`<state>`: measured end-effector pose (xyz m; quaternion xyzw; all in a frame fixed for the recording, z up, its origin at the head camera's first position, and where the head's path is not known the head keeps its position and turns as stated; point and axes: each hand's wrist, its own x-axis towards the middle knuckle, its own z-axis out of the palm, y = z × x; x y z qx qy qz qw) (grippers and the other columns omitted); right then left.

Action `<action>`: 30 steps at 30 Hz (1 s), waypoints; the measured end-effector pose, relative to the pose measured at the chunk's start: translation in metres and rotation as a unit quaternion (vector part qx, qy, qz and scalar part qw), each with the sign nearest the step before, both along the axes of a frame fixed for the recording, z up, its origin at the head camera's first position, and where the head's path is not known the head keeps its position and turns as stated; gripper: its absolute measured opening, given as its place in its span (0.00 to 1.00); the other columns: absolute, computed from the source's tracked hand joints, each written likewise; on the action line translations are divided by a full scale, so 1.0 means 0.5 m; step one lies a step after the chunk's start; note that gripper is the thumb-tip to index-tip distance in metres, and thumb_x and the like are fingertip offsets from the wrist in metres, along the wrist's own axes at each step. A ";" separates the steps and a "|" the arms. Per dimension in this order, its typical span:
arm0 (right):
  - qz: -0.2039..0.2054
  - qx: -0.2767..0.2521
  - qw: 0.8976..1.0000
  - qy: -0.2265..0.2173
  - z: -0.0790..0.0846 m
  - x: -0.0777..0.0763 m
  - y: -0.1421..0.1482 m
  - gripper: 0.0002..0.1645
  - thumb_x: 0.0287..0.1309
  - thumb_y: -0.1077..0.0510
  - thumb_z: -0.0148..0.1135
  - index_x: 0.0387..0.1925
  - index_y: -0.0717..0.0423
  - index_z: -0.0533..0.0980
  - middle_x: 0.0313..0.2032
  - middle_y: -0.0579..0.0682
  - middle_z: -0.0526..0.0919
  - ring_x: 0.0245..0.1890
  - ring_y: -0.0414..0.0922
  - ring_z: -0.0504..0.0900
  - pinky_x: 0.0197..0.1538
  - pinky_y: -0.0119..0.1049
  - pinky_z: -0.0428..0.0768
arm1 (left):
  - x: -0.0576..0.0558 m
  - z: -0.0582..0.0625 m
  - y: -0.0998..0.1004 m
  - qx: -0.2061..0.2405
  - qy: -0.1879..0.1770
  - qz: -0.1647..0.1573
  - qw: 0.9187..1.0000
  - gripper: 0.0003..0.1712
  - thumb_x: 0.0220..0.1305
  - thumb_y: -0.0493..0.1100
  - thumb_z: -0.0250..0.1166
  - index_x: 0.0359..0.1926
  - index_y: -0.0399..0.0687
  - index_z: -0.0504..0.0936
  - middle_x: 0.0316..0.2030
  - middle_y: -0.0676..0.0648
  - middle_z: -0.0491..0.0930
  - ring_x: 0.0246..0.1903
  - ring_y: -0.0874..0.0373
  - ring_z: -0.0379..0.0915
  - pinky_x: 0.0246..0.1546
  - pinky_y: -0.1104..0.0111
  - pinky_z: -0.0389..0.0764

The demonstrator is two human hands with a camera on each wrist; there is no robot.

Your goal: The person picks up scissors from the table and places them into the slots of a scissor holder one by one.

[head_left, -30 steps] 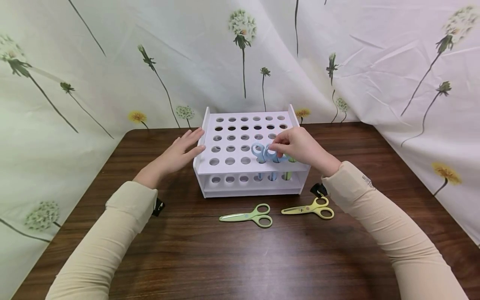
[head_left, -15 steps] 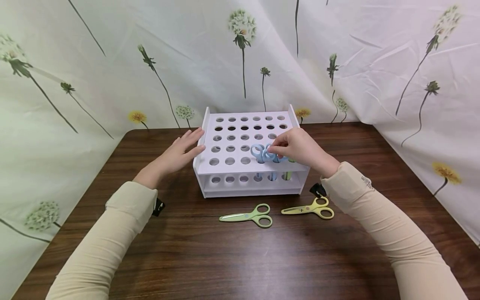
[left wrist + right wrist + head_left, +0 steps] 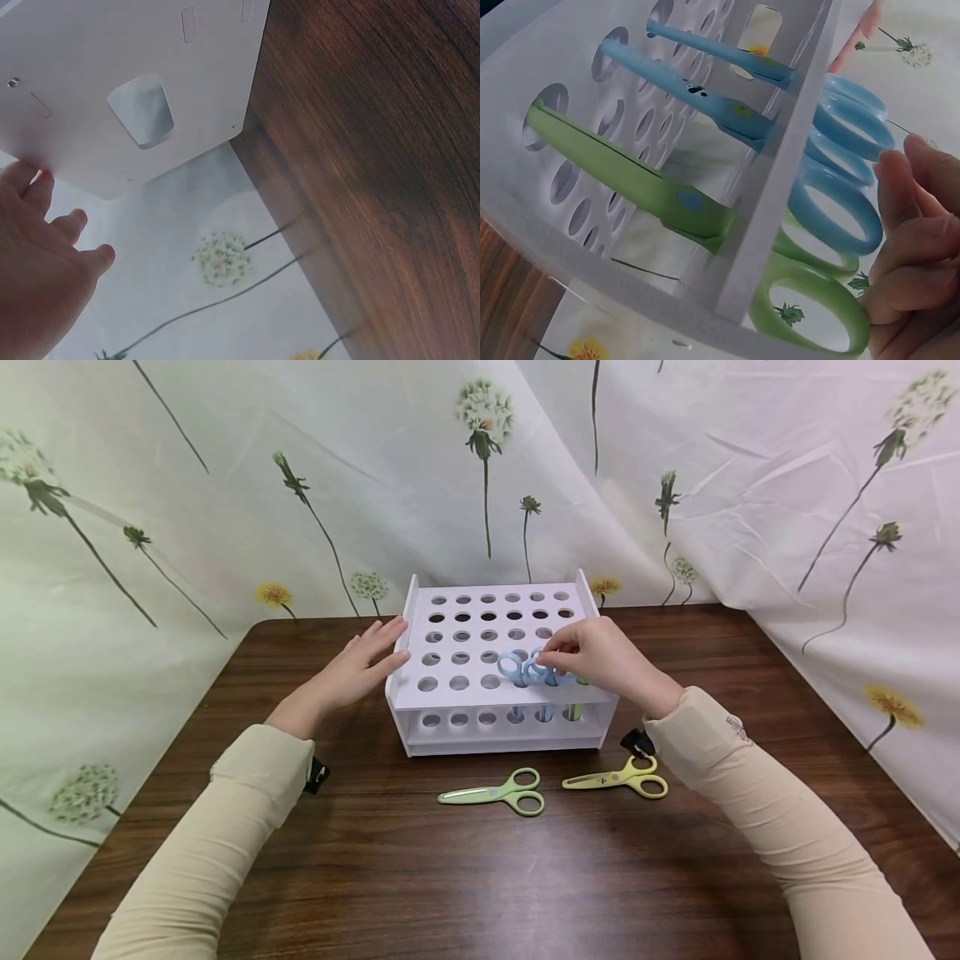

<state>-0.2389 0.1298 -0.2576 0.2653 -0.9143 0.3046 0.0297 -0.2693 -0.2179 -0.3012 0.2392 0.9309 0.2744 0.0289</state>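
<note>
A white rack (image 3: 450, 695) with rows of round holes stands on the table. Two blue scissors (image 3: 682, 90) and a green pair (image 3: 622, 169) hang blades-down in its front row, handles above the top plate. With thumb and fingertips my right hand (image 3: 603, 652) pinches a handle loop of the leftmost blue scissors (image 3: 520, 677); its blade shows between the two plates in the right wrist view. My left hand (image 3: 341, 672) has its fingers spread, fingertips resting at the upper edge of the rack's left side panel (image 3: 75, 90).
In front of the rack, another green pair of scissors (image 3: 480, 795) lies flat on the dark wooden table (image 3: 420, 877). Yellow scissors (image 3: 611, 779) lie to its right, close to the right wrist. A white curtain (image 3: 375, 468) printed with dandelions hangs behind.
The handle of the leftmost blue scissors has shifted slightly left, and its blade has become more upright in its hole. Both hands have stayed nearly in place.
</note>
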 end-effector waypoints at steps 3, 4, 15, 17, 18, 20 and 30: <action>-0.003 -0.012 1.000 0.006 0.003 0.003 0.005 0.08 0.54 0.55 0.65 0.28 0.55 0.84 0.20 0.44 0.81 0.22 0.40 0.75 0.26 0.35 0.70 | 0.000 0.001 0.000 0.002 0.000 0.000 1.000 0.37 0.69 0.60 0.44 0.71 0.48 0.49 0.71 0.50 0.44 0.69 0.52 0.29 0.64 0.53 0.32; -0.004 -0.015 1.000 0.007 0.004 0.004 0.008 0.07 0.55 0.55 0.65 0.28 0.54 0.84 0.21 0.45 0.81 0.22 0.40 0.75 0.26 0.36 0.71 | 0.001 0.002 0.000 0.003 0.001 0.000 1.000 0.37 0.69 0.60 0.44 0.71 0.48 0.49 0.71 0.50 0.44 0.69 0.52 0.29 0.64 0.53 0.32; -0.026 -0.032 0.999 0.028 0.010 0.011 0.040 0.08 0.54 0.53 0.66 0.29 0.53 0.84 0.21 0.43 0.81 0.23 0.39 0.75 0.28 0.34 0.71 | 0.001 0.002 -0.002 0.004 0.000 -0.004 1.000 0.37 0.69 0.60 0.44 0.72 0.48 0.49 0.71 0.49 0.44 0.69 0.52 0.29 0.64 0.53 0.31; -0.031 -0.039 0.998 0.030 0.013 0.013 0.048 0.08 0.54 0.53 0.66 0.30 0.53 0.84 0.22 0.43 0.81 0.23 0.39 0.75 0.28 0.33 0.71 | 0.000 0.000 -0.003 0.005 0.001 -0.004 1.000 0.37 0.69 0.60 0.45 0.71 0.48 0.49 0.71 0.50 0.44 0.69 0.53 0.29 0.64 0.53 0.31; -0.034 -0.042 0.998 0.031 0.014 0.015 0.052 0.08 0.54 0.53 0.66 0.30 0.53 0.84 0.22 0.43 0.81 0.24 0.39 0.75 0.28 0.33 0.71 | 0.000 -0.001 -0.003 0.006 0.001 -0.004 1.000 0.37 0.69 0.60 0.45 0.71 0.48 0.49 0.71 0.49 0.44 0.69 0.53 0.29 0.64 0.53 0.31; -0.038 -0.047 0.997 0.037 0.016 0.017 0.061 0.07 0.53 0.53 0.66 0.30 0.52 0.84 0.22 0.44 0.82 0.23 0.39 0.75 0.27 0.32 0.71 | -0.001 -0.001 -0.003 0.007 0.000 -0.003 1.000 0.37 0.69 0.60 0.45 0.72 0.49 0.49 0.71 0.50 0.44 0.69 0.53 0.29 0.64 0.53 0.31; -0.077 -0.065 0.993 0.054 0.023 0.026 0.107 0.08 0.52 0.55 0.67 0.31 0.56 0.84 0.26 0.47 0.84 0.25 0.40 0.76 0.29 0.27 0.71 | 0.001 0.000 -0.002 0.006 -0.003 -0.001 1.000 0.37 0.69 0.60 0.44 0.72 0.48 0.49 0.71 0.49 0.44 0.69 0.53 0.29 0.64 0.54 0.31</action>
